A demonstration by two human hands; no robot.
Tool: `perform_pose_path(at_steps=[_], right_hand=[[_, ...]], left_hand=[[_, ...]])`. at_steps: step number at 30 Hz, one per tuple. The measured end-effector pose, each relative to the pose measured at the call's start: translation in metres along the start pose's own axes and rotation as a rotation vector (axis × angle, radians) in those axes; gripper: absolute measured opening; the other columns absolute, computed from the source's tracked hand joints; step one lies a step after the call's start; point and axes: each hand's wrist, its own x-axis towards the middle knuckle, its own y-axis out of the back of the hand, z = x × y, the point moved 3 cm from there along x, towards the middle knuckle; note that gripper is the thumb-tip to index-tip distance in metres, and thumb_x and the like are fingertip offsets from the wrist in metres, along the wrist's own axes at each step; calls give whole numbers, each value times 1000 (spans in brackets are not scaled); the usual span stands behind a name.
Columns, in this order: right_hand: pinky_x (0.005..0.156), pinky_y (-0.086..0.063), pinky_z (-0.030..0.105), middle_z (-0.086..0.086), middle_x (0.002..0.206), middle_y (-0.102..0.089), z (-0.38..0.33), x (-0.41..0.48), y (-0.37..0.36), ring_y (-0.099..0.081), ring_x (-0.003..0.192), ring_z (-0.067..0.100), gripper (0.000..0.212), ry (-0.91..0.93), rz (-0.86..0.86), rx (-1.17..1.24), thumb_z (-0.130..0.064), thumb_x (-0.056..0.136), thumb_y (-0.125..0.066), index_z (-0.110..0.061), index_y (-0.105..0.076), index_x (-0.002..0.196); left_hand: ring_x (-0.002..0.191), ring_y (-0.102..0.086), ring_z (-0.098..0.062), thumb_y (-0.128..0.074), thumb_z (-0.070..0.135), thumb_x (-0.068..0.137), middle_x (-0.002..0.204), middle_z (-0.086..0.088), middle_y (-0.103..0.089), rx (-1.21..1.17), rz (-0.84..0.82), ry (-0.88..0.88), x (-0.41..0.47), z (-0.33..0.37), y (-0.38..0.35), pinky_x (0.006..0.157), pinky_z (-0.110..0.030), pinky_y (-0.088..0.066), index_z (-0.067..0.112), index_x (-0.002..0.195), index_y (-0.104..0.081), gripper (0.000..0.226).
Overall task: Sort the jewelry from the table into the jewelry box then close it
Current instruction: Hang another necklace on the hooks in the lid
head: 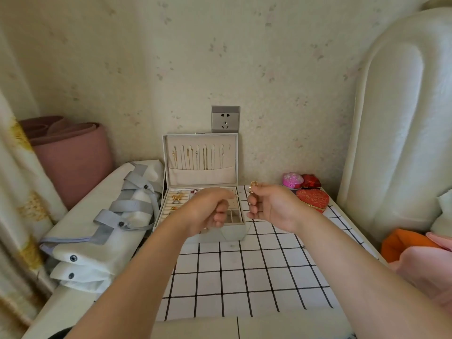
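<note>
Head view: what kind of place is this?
Probably a bedroom at home: a padded white headboard on the right, a floral curtain on the left, and an open jewelry box on a checked table by a wall socket.

Soft, even daylight, fairly bright, no glare. Only faint shadows on the table (244,277) under the arms. Wide-angle lens bends the curtain (19,192) & headboard (391,118) at the edges. Left hand (208,211) slightly motion-blurred; pic a bit soft overall.
</note>
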Motion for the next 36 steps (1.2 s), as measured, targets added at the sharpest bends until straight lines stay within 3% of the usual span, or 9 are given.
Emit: perform_pose_path(at_steps=[4,8,12,16,19,23,27,31,36], right_hand=[[63,-51,34,6,64,-57,11,5,22,-49,54,20,19,-95,195,-356,-15,104,-46,-11,-55,88],[69,-51,35,5,68,-59,30,3,36,-53,54,18,16,-317,194,-697,-19,102,-45,-10,-58,98],[71,-50,38,7,69,-56,42,3,32,-51,53,20,12,-409,106,-777,-13,100,-45,-8,-55,103],[68,-52,34,5,78,-65,41,5,30,-59,57,19,20,-456,74,-1001,-19,97,-49,-8,-58,111],[70,-53,30,7,98,-70,33,6,27,-70,78,24,31,-389,56,-1295,-17,91,-48,-11,-59,119],[54,-43,25,2,107,-68,13,-1,1,-64,70,15,21,-62,-86,-1022,-12,92,-51,-22,-63,108],[57,-45,24,-4,92,-76,3,-14,-12,-60,61,10,14,7,-195,-887,-18,96,-59,-17,-73,98],[57,-48,24,-1,86,-77,0,-13,-7,-56,55,10,20,65,-109,-890,-22,98,-59,-12,-77,94],[53,-45,22,0,89,-78,0,-6,14,-58,55,13,18,51,138,-967,-26,91,-67,-14,-80,88]], left_hand=[[50,-35,-14,-64,26,90,57,1,-37,396,-11,87,-5,2,23,51,-26,-39,12,88,-62,13],[54,-45,-16,-52,30,99,59,0,-45,238,-4,64,-8,4,34,56,-27,-46,13,78,-58,27],[58,-51,-17,-49,26,101,62,-1,-49,44,-97,3,-5,2,19,63,-30,-52,16,74,-54,29],[52,-44,-15,-46,21,100,58,1,-46,114,-142,5,-1,-3,-3,59,-28,-46,15,78,-56,25],[51,-41,-15,-47,22,99,60,1,-45,218,-177,14,0,-6,-13,58,-28,-43,15,81,-58,22],[52,-43,-16,-50,24,98,61,-1,-47,310,-191,7,-2,-2,-19,57,-29,-44,14,82,-61,22],[50,-43,-15,-53,24,94,60,-1,-49,387,-125,-7,-6,4,-13,56,-28,-43,14,78,-62,21],[50,-44,-15,-54,29,94,59,1,-49,448,-71,-5,-8,7,1,60,-31,-45,13,80,-63,23],[51,-44,-16,-52,29,99,58,1,-46,276,7,-31,-9,11,27,59,-31,-47,14,76,-56,27]])
